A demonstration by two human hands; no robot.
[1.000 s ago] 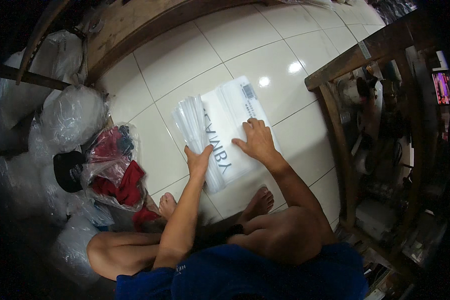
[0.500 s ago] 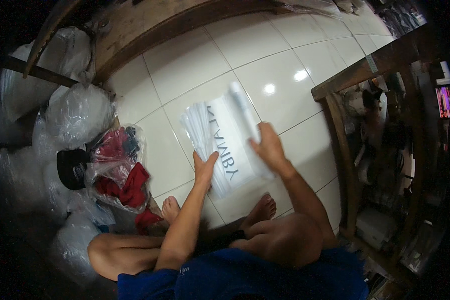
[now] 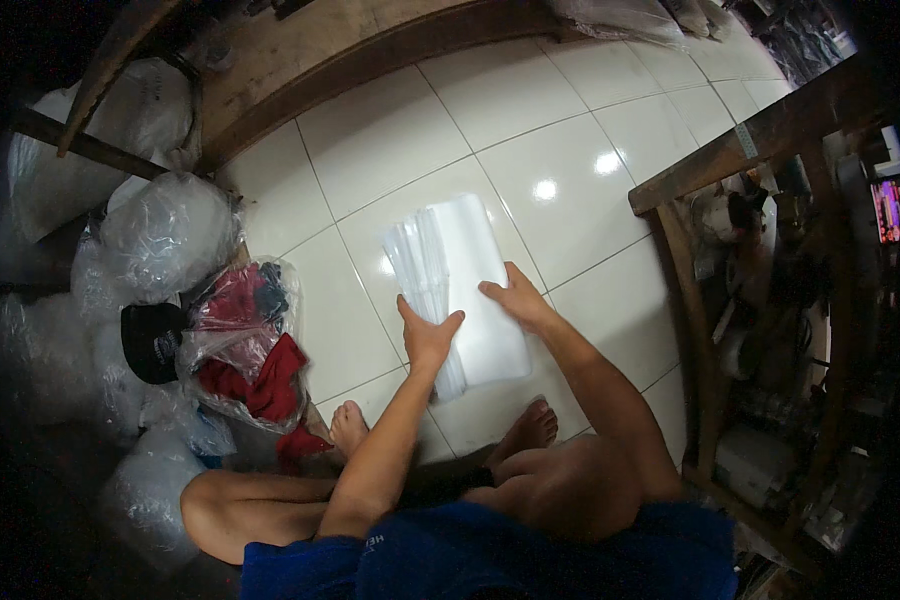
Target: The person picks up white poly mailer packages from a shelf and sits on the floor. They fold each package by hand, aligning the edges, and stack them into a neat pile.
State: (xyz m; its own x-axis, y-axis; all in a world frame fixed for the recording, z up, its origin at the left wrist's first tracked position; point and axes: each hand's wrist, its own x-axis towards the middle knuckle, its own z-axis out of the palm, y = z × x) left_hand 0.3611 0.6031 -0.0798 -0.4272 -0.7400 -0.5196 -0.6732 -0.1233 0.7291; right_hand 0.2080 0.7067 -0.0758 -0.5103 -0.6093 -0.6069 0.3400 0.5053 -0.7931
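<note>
A stack of white plastic bags [image 3: 480, 290] lies before me on the tiles, its left side showing many layered, fanned edges and its right side a smooth, blank face. My left hand [image 3: 429, 341] grips the near part of the fanned edges, thumb on top and fingers toward the outer side. At the stack's right edge, my right hand [image 3: 520, 300] holds on with its thumb on the top face. Its other fingers are partly hidden under the edge.
Clear bags with red cloth [image 3: 260, 375] lie to the left, beside a black cap [image 3: 152, 343] and bulging clear plastic sacks [image 3: 170, 235]. A wooden bench [image 3: 310, 85] runs along the far side. Wooden shelving [image 3: 685, 320] with assorted items stands at right. My bare feet rest near the stack.
The printed white sheet that my right hand was turning, blurred, now lies flat with a blank face up. My right hand has come down and left to the stack's edge.
</note>
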